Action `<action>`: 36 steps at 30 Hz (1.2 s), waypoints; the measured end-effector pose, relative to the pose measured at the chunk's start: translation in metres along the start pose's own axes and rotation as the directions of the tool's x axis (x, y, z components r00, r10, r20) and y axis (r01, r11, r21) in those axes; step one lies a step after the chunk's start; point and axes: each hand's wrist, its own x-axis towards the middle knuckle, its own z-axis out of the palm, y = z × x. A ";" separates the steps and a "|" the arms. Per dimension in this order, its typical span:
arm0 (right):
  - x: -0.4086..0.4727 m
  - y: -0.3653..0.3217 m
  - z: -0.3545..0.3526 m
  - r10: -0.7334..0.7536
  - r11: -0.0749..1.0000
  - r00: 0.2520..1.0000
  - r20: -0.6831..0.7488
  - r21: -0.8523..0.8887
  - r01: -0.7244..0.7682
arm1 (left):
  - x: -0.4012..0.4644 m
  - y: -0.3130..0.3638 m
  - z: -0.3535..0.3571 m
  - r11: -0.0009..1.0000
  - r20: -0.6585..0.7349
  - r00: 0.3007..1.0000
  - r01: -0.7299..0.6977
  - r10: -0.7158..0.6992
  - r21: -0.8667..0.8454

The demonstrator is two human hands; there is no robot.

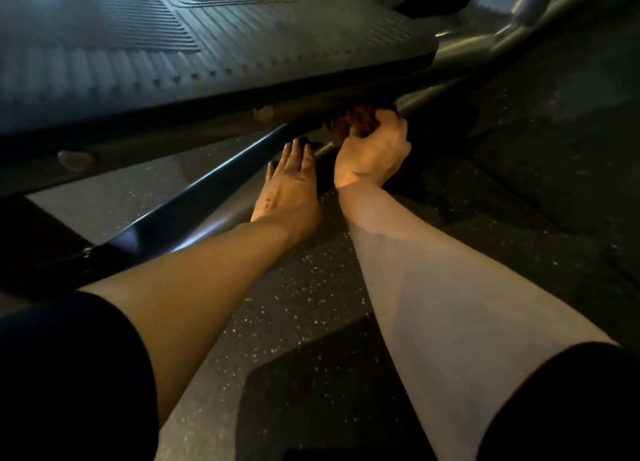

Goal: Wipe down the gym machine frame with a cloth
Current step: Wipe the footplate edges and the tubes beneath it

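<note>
A grey metal frame tube [194,197] of the gym machine runs diagonally along the floor, passing under a ribbed black foot platform [214,45]. My right hand [372,151] grips a dark reddish cloth [356,119] and holds it against the tube, right under the platform's edge. Part of the cloth is hidden in shadow. My left hand [289,183] rests flat on the tube just left of the right hand, fingers straight and pointing away from me. Both forearms are bare, with dark sleeves at the elbows.
The floor is dark speckled rubber [304,287] with a paler patch under the platform. More grey frame tubing [502,28] rises at the upper right. The platform's underside hangs low over both hands. The scene is dim.
</note>
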 end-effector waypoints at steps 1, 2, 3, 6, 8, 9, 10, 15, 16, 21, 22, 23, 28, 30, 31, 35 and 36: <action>0.004 0.000 0.000 0.017 1.000 1.000 -0.016 0.024 -0.017 | 0.005 0.004 0.000 0.999 -0.006 1.000 0.009 -0.008 0.032; 0.005 -0.001 0.001 0.015 0.999 1.000 -0.022 0.037 -0.014 | 0.009 0.006 0.000 0.998 -0.022 0.999 0.027 -0.026 0.065; 0.005 -0.001 0.003 0.005 0.999 1.000 -0.022 0.039 -0.004 | 0.013 0.009 0.000 0.995 -0.046 0.998 0.048 -0.044 0.091; 0.007 -0.001 0.008 0.011 0.998 1.000 -0.009 0.070 -0.011 | 0.019 0.017 -0.005 0.981 -0.064 0.992 0.114 -0.105 0.159; 0.007 -0.006 0.008 0.070 0.994 0.997 0.013 0.085 -0.071 | 0.019 0.021 -0.011 0.973 -0.013 0.993 0.116 -0.116 0.200; 0.006 -0.011 0.007 0.123 0.988 0.992 0.028 0.089 -0.125 | 0.019 0.024 -0.015 0.972 0.017 0.992 0.119 -0.125 0.203; 0.006 -0.016 0.005 0.194 0.974 0.980 0.047 0.112 -0.198 | 0.020 0.026 -0.019 0.971 0.046 0.989 0.126 -0.138 0.205; 0.019 -0.029 -0.017 0.494 0.807 0.866 0.077 0.329 -0.490 | 0.029 0.027 -0.019 0.957 0.159 0.955 0.217 -0.249 0.192; 0.022 -0.030 -0.022 0.517 0.786 0.855 0.030 0.379 -0.489 | 0.031 0.027 -0.018 0.948 0.156 0.945 0.260 -0.289 0.182; 0.037 -0.041 -0.050 0.428 0.770 0.901 -0.063 0.547 -0.328 | 0.023 0.065 -0.040 0.996 0.122 0.989 -0.074 0.080 -0.046; 0.046 -0.042 -0.056 0.390 0.789 0.917 -0.086 0.544 -0.285 | 0.025 0.079 -0.050 0.965 0.028 0.965 -0.259 0.260 -0.052; 0.056 -0.044 -0.064 0.353 0.820 0.928 -0.121 0.518 -0.245 | 0.030 0.092 -0.060 0.916 -0.065 0.915 -0.401 0.399 -0.018; 0.102 -0.057 -0.098 0.283 0.871 0.939 -0.197 0.463 -0.165 | 0.087 0.142 -0.101 0.773 -0.237 0.740 -0.627 0.629 0.093; 0.112 -0.063 -0.105 0.254 0.890 0.940 -0.230 0.436 -0.134 | 0.126 0.149 -0.107 0.801 -0.163 0.786 -0.595 0.597 0.067; 0.113 -0.063 -0.109 0.219 0.911 0.951 -0.219 0.396 -0.119 | 0.142 0.147 -0.105 0.817 -0.070 0.814 -0.573 0.577 0.065; 0.134 -0.063 -0.103 0.081 0.965 0.975 -0.207 0.260 -0.025 | 0.211 0.126 -0.084 0.820 0.171 0.819 -0.566 0.548 0.081; 0.144 -0.060 -0.097 0.047 0.977 0.981 -0.188 0.213 -0.006 | 0.219 0.122 -0.076 0.833 0.197 0.828 -0.548 0.526 0.080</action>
